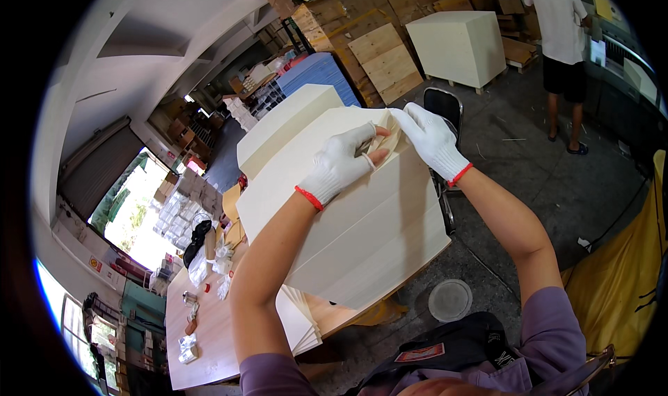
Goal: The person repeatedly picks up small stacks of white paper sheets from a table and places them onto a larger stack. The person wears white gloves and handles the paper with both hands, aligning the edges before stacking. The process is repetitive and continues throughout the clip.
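Note:
A tall stack of cream paper sheets stands on the wooden table in front of me. Both hands wear white knitted gloves with red cuffs. At the stack's far right corner several sheets are lifted and fanned apart. My left hand reaches over the top, its bare thumb and forefinger tips closed on the edges of these sheets. On the other side of the corner, my right hand grips the raised sheets, its thumb partly hidden behind its fingers.
Another cream paper stack adjoins behind. Loose sheets, a tape roll and plastic bags lie on the table. A black chair stands beyond the right edge. Far right, a person stands at a machine.

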The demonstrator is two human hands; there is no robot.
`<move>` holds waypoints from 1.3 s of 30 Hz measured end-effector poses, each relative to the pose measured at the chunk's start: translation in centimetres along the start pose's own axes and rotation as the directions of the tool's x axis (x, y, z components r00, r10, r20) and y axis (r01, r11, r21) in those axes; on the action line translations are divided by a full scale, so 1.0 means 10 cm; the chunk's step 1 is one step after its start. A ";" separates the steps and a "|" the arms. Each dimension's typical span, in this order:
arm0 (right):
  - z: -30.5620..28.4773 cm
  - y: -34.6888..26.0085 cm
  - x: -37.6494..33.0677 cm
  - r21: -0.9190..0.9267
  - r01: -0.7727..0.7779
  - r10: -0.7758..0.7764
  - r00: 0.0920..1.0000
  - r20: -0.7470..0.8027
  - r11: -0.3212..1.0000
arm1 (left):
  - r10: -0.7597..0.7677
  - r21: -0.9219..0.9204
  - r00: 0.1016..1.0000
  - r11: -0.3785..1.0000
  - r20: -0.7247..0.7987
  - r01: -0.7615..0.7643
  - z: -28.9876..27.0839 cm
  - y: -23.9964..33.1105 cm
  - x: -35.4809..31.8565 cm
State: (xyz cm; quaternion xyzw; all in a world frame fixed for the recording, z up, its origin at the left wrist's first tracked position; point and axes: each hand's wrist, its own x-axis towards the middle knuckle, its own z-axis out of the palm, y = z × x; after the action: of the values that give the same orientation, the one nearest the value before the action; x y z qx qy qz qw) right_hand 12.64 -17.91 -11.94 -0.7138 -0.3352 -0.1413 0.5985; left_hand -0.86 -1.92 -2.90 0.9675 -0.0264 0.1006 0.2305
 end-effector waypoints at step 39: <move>-0.38 0.02 -0.05 -0.359 -0.051 0.106 0.985 0.135 0.932 | 0.213 0.369 0.961 0.920 -0.177 -0.136 0.09 -0.05 -0.11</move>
State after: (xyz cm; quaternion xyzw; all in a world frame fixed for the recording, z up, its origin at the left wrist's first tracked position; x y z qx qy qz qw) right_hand 13.10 -21.65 -11.46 -0.8313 -0.3203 -0.1204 0.4380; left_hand -1.72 -1.89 -4.14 0.9703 -0.0698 0.2272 0.0447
